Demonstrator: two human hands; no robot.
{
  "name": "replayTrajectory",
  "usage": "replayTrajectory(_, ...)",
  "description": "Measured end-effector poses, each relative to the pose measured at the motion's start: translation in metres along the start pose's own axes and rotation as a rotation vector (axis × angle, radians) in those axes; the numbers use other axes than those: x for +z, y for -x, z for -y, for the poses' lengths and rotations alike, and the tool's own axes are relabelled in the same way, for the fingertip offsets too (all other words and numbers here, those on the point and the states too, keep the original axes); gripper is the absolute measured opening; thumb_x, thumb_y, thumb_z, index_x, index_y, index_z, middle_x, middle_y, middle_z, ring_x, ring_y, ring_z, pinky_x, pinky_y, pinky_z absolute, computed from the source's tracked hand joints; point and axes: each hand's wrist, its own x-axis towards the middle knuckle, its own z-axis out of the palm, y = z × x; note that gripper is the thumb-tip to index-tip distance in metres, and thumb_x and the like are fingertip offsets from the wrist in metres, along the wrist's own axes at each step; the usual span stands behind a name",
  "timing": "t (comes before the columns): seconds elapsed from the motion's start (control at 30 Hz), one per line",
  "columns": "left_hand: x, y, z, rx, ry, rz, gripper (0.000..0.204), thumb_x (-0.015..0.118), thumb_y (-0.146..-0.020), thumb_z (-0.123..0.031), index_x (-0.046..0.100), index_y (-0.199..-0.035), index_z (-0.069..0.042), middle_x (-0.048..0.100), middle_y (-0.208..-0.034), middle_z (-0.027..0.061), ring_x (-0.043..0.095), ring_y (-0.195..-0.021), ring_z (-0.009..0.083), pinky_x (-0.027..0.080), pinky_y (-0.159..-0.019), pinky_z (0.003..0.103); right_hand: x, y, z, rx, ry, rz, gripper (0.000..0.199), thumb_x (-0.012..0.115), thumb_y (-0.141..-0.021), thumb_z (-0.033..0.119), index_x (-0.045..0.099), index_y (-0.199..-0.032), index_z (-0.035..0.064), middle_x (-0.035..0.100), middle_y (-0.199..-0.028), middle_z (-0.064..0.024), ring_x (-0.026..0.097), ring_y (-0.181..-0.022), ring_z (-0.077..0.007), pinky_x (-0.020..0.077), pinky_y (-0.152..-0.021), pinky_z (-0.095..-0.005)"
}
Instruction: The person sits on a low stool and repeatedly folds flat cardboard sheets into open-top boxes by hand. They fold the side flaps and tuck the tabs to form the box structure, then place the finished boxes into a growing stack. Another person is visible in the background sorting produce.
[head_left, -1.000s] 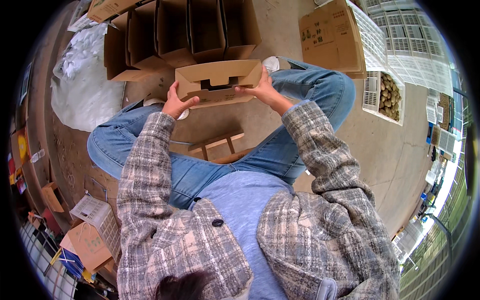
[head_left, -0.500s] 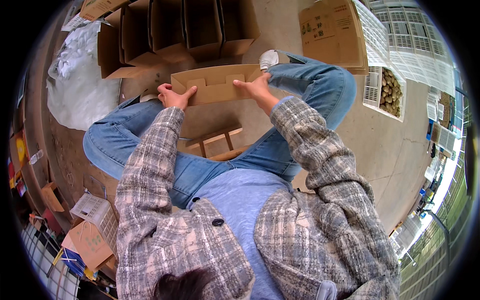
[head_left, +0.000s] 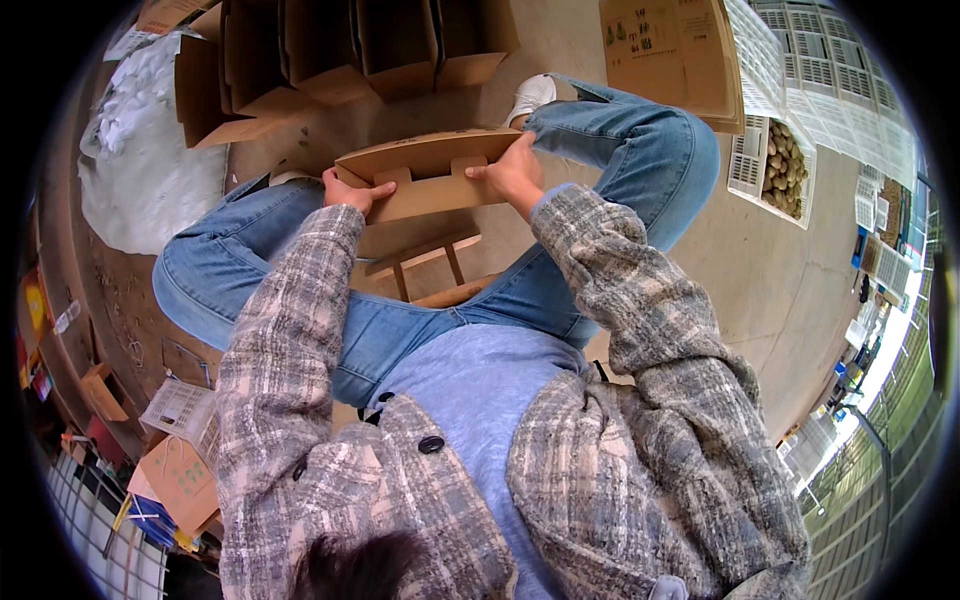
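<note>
A brown cardboard box [head_left: 432, 198] stands between my knees, its near wall facing me with two tabs folded at its upper edge. At its left end is my left hand [head_left: 353, 193], the thumb pressed on the near wall by the left tab and the fingers round the corner. My right hand [head_left: 516, 172] grips the right end the same way, thumb beside the right tab. Between the tabs a dark gap shows, and a flap lies behind it. Most of the box's far side is hidden.
Several open cardboard boxes [head_left: 330, 90] stand in a row ahead. Flattened cardboard [head_left: 672, 60] lies at the far right, near a white crate [head_left: 745, 165] of brown roundish produce. A white sack [head_left: 150, 190] is at left. Below the box is a wooden stool [head_left: 425, 255].
The box's upper part has tilted, and a dark gap has opened between the tabs. Both hands keep hold of its ends; the right hand's fingers have shifted slightly.
</note>
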Motion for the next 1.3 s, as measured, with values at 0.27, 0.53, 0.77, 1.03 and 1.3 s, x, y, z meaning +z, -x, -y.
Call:
replayTrajectory(0.27,-0.001,0.011,-0.036,-0.049,-0.071,-0.103,0.110,0.102,-0.050,-0.027,0.038,-0.137,-0.004,0.060,-0.132,0.0203,0.060,-0.122,0.0313,0.046,-0.108,0.039,-0.001,-0.001,0.011,-0.009,-0.036,-0.111,0.095,0.096,-0.063,0.028,0.031,-0.125,-0.0019,0.063,-0.119,-0.0294,0.063,-0.112,-0.0444,0.0503,-0.098,-0.0463)
replayTrajectory(0.53,-0.001,0.024,-0.053,-0.153,-0.095,-0.177,0.107,0.101,-0.050,-0.026,0.041,-0.136,-0.005,0.062,-0.129,0.0200,0.060,-0.121,0.0323,0.046,-0.109,0.039,0.000,0.005,0.007,-0.085,-0.045,-0.134,0.093,0.096,-0.063,0.028,0.030,-0.122,-0.0018,0.062,-0.119,-0.0319,0.062,-0.112,-0.0464,0.0494,-0.100,-0.0472)
replayTrajectory(0.77,-0.013,-0.043,-0.004,0.129,-0.031,0.153,0.131,0.102,-0.047,-0.034,0.025,-0.149,-0.005,0.052,-0.142,0.0209,0.053,-0.130,0.0339,0.039,-0.114,0.041,-0.005,-0.023,0.000,-0.161,-0.023,-0.011,0.107,0.093,-0.069,0.033,0.021,-0.135,-0.0119,0.058,-0.127,-0.0346,0.061,-0.118,-0.0446,0.0480,-0.103,-0.0444)
replayTrajectory(1.03,-0.027,0.072,-0.086,0.896,-0.956,-0.107,0.159,0.100,-0.039,-0.045,0.000,-0.160,-0.023,0.016,-0.164,0.0149,0.024,-0.150,0.0326,0.019,-0.119,0.062,-0.014,-0.043,-0.011,-0.220,-0.027,0.055,0.106,0.088,-0.076,0.028,0.018,-0.140,-0.0192,0.056,-0.130,-0.0347,0.059,-0.122,-0.0421,0.0452,-0.106,-0.0428)
replayTrajectory(1.3,-0.062,0.076,-0.108,1.008,-0.908,0.053,0.126,0.093,-0.043,-0.042,0.031,-0.149,-0.011,0.048,-0.131,0.0137,0.045,-0.128,0.0321,0.028,-0.115,0.055,-0.062,-0.041,-0.007,-0.375,-0.316,0.207,0.058,0.075,-0.088,0.044,0.064,-0.110,-0.0087,0.070,-0.099,-0.0179,0.068,-0.086,-0.0228,0.0552,-0.070,-0.0357)
